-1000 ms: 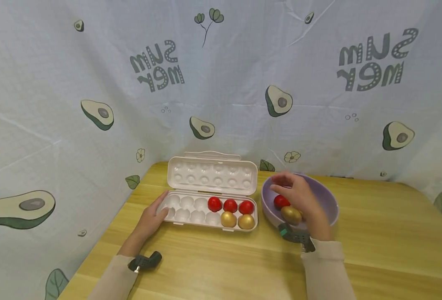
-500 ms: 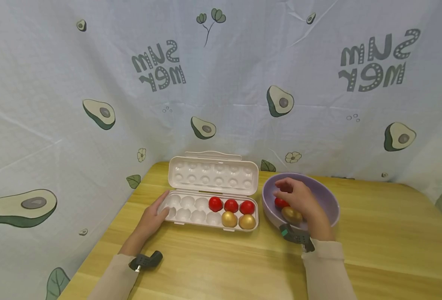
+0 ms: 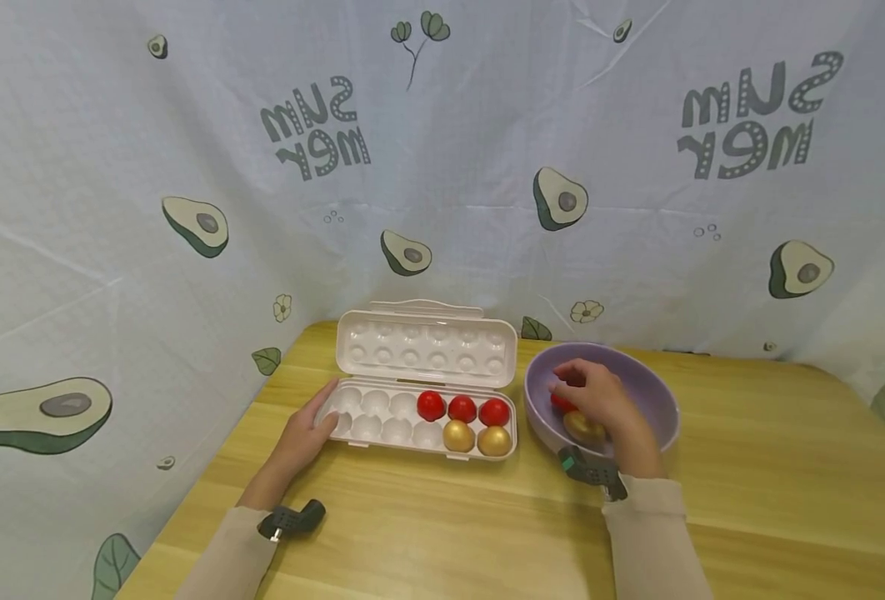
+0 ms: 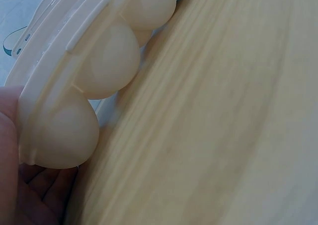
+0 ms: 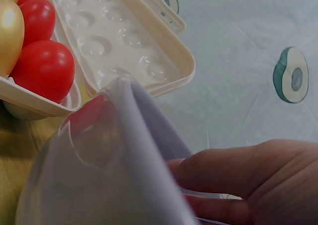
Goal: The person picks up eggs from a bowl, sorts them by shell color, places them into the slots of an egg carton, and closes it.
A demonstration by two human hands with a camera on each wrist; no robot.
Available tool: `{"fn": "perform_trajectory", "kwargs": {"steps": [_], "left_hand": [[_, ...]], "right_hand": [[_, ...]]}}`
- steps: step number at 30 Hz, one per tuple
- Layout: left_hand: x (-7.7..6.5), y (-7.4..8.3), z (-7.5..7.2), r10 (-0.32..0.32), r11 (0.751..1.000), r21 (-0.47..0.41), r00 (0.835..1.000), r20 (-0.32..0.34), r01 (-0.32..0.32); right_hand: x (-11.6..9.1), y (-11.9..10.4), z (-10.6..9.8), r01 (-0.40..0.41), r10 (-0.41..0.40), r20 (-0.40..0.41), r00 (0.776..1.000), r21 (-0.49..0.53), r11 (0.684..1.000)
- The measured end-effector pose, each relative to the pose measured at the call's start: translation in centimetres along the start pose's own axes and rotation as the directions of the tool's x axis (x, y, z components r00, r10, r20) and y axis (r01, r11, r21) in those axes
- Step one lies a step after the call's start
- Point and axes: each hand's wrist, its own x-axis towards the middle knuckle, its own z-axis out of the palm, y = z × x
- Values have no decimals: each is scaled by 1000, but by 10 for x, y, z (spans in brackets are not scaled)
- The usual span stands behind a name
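Note:
My left hand (image 3: 303, 442) grips the left end of the white plastic egg carton (image 3: 401, 450), thumb on top and fingers underneath, as the left wrist view shows. Three red eggs (image 3: 431, 406) sit in its back row, two gold eggs (image 3: 458, 436) in front, all toward the right end. Inside the purple bowl (image 3: 662, 396), my right hand (image 3: 600, 396) bends its fingers over a red egg (image 3: 562, 401). Beside that lies a gold egg (image 3: 583, 427). In the right wrist view, the bowl's wall hides the fingertips, so I cannot tell whether they hold the red egg.
The carton's lid (image 3: 427, 337) stands tilted back behind its tray, and the bowl stands close to the carton's right end. A wooden table (image 3: 427, 525) carries both. Behind it hangs a pale cloth (image 3: 480, 125) printed with avocados.
My right hand has sunk slightly deeper into the bowl over the red egg, its fingers drawing in. My left hand stays on the carton, whose eggs have not moved.

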Motion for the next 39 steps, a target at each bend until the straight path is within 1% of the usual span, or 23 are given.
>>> {"fn": "perform_trajectory", "kwargs": {"steps": [6,13,17,27,34,39], "left_hand": [[0,1,0,-5,1000,-15,1000,-4,5],[0,2,-1,-6,1000,-27,1000,-1,6],[0,2,-1,-9,1000,-28,1000,-2,9],[0,2,-1,-2,1000,-27,1000,9,2],[0,3,-2,-24,999,-26,1000,18,25],[0,3,-1,-22,999,-23,1000,21,22]], "right_hand": [[1,0,1,-39,39,5,999,2,999],[2,0,2,-44,45,11,999,-9,999],[2,0,4,-54,54,31,998,-14,998],[0,-2,6,-58,62,48,997,-82,995],[-1,-2,7,-51,57,70,996,-78,996],[-2,-1,8,-32,38,84,996,-77,997]]}}
